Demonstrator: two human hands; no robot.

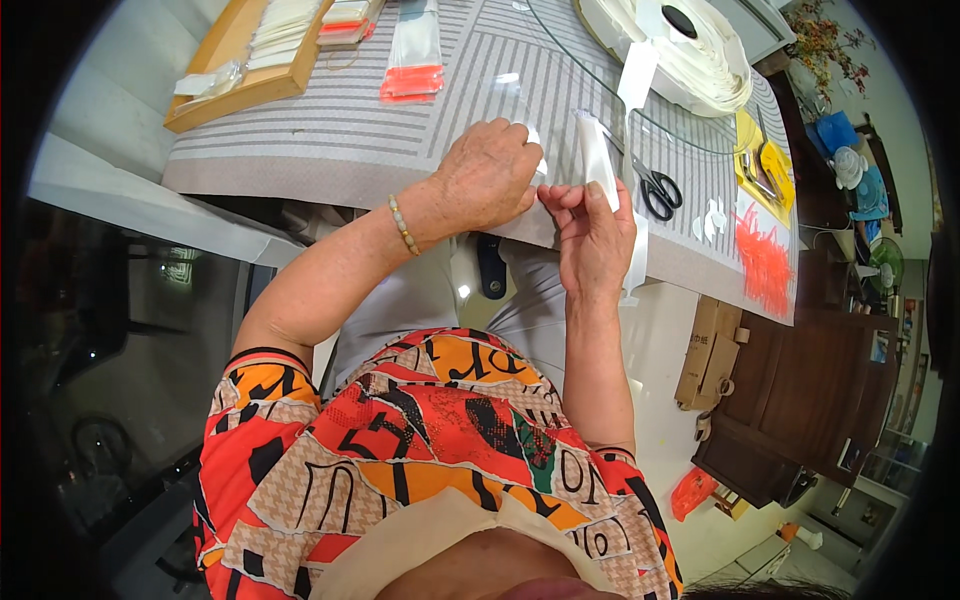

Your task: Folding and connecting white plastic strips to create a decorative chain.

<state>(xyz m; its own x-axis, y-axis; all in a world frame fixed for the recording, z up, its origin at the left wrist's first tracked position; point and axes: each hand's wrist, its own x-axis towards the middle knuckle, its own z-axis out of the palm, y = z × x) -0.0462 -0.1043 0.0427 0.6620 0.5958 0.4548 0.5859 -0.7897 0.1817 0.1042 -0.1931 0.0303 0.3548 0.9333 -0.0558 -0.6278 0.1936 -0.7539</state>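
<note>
My left hand [490, 175] rests on the striped table cover [330, 130] at the table's near edge, its fingers pinching the end of a small clear plastic sleeve [510, 95]. My right hand [593, 232] is beside it, holding a narrow white strip [598, 160] upright between thumb and fingers. The two hands nearly touch at the fingertips. A long white tape [636, 80] runs from a big white roll [690, 50] down past my right hand and over the table edge.
Black-handled scissors [655, 188] lie just right of my right hand. A pile of orange pieces [762, 255] and small white bits sit at the right edge. A wooden tray [250, 60] of white strips and packets with orange ends [412, 78] lie at the far left. A cardboard box [708, 352] stands on the floor.
</note>
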